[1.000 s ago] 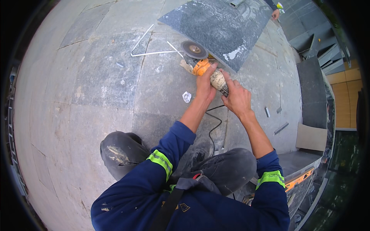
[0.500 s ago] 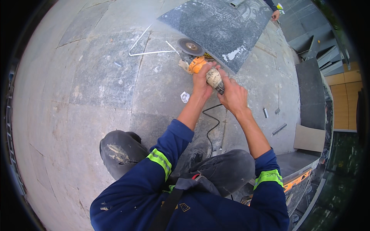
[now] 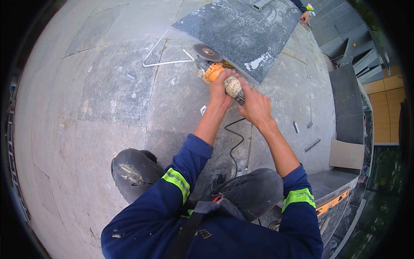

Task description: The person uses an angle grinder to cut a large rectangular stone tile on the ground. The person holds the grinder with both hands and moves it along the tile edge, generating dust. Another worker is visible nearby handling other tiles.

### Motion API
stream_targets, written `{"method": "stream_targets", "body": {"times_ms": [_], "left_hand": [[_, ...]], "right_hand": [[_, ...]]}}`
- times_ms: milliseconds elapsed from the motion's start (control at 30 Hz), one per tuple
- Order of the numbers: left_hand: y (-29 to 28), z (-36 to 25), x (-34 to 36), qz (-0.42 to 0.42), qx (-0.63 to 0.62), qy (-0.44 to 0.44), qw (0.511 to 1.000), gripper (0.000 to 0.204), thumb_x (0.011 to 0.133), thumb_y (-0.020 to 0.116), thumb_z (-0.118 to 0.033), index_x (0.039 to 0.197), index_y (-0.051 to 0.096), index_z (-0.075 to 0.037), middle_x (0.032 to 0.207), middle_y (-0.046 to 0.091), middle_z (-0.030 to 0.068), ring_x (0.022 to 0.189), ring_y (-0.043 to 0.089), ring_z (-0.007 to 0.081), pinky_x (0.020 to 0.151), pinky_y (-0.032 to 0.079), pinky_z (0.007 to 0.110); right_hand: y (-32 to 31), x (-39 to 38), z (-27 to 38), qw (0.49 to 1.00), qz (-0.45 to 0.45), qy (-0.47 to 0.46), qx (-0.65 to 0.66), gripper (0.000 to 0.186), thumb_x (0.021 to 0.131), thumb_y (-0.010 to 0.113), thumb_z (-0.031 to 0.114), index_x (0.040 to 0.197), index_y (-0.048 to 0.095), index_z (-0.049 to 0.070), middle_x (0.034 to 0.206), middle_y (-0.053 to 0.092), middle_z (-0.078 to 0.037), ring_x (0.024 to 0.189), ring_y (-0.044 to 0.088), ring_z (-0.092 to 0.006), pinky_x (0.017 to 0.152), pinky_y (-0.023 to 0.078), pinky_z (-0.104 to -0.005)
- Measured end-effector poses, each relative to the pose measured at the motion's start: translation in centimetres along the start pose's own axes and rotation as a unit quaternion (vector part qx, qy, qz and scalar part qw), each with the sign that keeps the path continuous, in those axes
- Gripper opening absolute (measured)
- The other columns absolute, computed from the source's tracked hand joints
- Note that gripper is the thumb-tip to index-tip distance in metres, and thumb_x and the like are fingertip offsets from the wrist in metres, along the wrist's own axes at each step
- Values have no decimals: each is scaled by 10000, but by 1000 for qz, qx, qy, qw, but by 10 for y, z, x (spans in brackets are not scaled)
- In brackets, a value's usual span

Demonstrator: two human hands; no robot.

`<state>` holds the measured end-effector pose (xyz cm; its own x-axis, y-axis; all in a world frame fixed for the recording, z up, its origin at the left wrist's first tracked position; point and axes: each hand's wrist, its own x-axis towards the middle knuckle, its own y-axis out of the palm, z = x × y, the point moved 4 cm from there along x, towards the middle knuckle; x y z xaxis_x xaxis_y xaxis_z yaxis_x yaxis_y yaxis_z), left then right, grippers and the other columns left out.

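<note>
Both my hands are wrapped round a dusty orange angle grinder (image 3: 212, 71). My left hand (image 3: 221, 91) grips its body just behind the orange head. Around the taped rear end closes my right hand (image 3: 255, 103). The grinder's round grey disc (image 3: 208, 52) lies along the near-left edge of a dark grey stone slab (image 3: 241, 34); whether it touches cannot be made out. White dust and smears mark the slab's top. From the grinder's rear, a black cord (image 3: 233, 151) curls down toward my knees.
A bent white strip (image 3: 169, 63) lies on the paved floor left of the disc. Small stone offcuts (image 3: 312, 145) are scattered to the right. Another person's hand (image 3: 305, 17) is at the slab's far right corner. Dark slabs (image 3: 347, 101) line the right side.
My hands and the grinder have shifted slightly left and up along the slab's edge. The disc is now nearer the slab's left corner.
</note>
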<state>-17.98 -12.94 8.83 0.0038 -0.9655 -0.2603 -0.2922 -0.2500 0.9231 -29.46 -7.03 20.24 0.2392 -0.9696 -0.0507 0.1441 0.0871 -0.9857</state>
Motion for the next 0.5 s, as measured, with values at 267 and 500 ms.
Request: {"method": "stream_targets", "body": {"times_ms": [267, 500], "left_hand": [[7, -8, 11, -8, -26, -9, 1000, 189, 921, 754, -70, 1082, 671, -16, 939, 741, 118, 837, 759, 246, 760, 668, 406], [8, -15, 21, -28, -29, -18, 999, 189, 912, 748, -42, 1078, 663, -12, 927, 734, 123, 822, 755, 252, 758, 665, 405]], "right_hand": [[-3, 11, 3, 1000, -4, -17, 8, 905, 792, 828, 189, 1606, 434, 206, 1104, 774, -258, 1006, 753, -494, 872, 595, -604], [-2, 22, 5, 1000, 19, -4, 3, 915, 782, 836, 200, 1607, 440, 206, 1115, 780, -237, 1030, 754, -483, 881, 594, -594]]}}
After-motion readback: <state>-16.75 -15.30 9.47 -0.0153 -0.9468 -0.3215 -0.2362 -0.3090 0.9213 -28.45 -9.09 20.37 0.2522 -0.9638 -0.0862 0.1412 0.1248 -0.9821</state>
